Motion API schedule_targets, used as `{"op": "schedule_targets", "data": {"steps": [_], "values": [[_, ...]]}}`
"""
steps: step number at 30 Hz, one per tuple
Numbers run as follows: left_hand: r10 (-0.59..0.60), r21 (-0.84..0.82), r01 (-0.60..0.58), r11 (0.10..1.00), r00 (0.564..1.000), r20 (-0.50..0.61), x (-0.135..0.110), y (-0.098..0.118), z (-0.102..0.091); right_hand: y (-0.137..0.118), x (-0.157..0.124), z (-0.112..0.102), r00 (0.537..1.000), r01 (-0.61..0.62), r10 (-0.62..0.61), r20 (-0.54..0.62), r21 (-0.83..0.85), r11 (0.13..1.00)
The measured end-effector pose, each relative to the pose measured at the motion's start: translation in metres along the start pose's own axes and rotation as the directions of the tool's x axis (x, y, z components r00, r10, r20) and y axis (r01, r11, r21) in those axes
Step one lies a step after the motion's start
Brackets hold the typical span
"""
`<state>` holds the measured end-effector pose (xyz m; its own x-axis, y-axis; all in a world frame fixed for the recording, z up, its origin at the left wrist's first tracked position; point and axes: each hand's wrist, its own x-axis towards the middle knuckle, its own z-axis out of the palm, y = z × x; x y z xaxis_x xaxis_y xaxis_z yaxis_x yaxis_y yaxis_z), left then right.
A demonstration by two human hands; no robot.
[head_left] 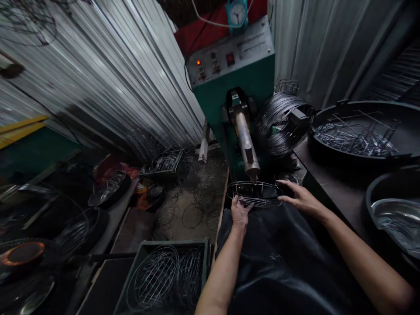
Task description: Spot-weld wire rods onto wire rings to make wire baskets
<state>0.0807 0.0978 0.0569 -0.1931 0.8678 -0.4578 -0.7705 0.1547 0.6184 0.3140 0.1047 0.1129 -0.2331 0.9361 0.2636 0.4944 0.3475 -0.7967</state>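
Observation:
An oval-looking wire rack (262, 202), made of thin metal rods, is held level over my lap. My left hand (241, 211) grips its near left edge, thumb and fingers closed around the rim. At the right end my right hand (297, 196) pinches the rim between thumb and fingers. Just above the rack's far side is the pointed tip of a spot welding machine's metal arm (245, 142); whether the tip touches the wire I cannot tell. A dark apron (278, 258) covers my lap below the rack.
The green machine body (210, 98) has a control panel (229, 54) with a lit red lamp. A wire coil (284, 124) hangs beside it. Right, a large black pan (357, 162) holds bent wires. Lower left, a green crate (207, 262) contains round wire racks.

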Motion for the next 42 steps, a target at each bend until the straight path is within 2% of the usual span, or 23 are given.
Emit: {"op": "schedule_targets", "data": {"steps": [3,6,11,15,17,19,21,23,27,33,37,42], "values": [[-0.072,-0.062,0.073,0.995,0.997,0.022,-0.001,0.001,-0.008,-0.004,-0.001,0.004,0.994,-0.024,0.019,0.105,0.050,0.998],[-0.145,-0.060,0.146,0.987,0.989,0.031,-0.006,-0.002,-0.015,-0.014,0.000,0.008,0.997,0.018,-0.020,0.073,0.024,1.000],[-0.123,-0.028,0.123,0.992,0.992,-0.013,-0.024,-0.006,-0.022,-0.044,0.002,0.011,0.974,0.227,-0.222,0.047,-0.234,0.945],[-0.089,-0.042,0.088,0.995,0.996,-0.006,-0.032,-0.004,-0.029,-0.063,-0.012,0.025,0.969,0.227,-0.247,-0.012,-0.360,0.905],[-0.076,-0.065,0.076,0.995,0.997,0.008,-0.034,-0.003,-0.033,-0.065,-0.021,0.033,0.975,0.194,-0.220,-0.040,-0.338,0.921],[-0.084,-0.072,0.085,0.994,0.996,0.022,-0.036,0.000,-0.036,-0.066,-0.026,0.037,0.991,0.115,-0.130,-0.043,-0.249,0.962],[-0.115,-0.038,0.115,0.993,0.993,0.020,-0.037,0.005,-0.037,-0.065,-0.026,0.035,1.000,0.012,-0.011,0.005,-0.130,0.991],[-0.156,0.016,0.155,0.988,0.988,0.006,-0.037,0.011,-0.036,-0.066,-0.022,0.028,0.996,-0.053,0.056,0.068,-0.053,0.997],[-0.242,0.090,0.240,0.967,0.970,0.007,-0.034,0.022,-0.031,-0.070,-0.013,0.015,0.987,-0.043,0.054,0.154,-0.070,0.997],[-0.263,0.156,0.252,0.955,0.963,0.057,-0.040,0.009,-0.034,-0.072,-0.015,0.021,0.993,0.026,-0.009,0.114,-0.155,0.988],[-0.185,0.207,0.180,0.962,0.983,0.007,-0.048,-0.004,-0.036,-0.061,-0.013,0.022,0.991,-0.028,0.048,0.127,-0.156,0.987],[-0.087,0.234,0.082,0.969,0.996,0.009,-0.056,-0.011,-0.033,-0.049,-0.016,0.017,0.979,-0.106,0.126,0.163,-0.125,0.987]]}}
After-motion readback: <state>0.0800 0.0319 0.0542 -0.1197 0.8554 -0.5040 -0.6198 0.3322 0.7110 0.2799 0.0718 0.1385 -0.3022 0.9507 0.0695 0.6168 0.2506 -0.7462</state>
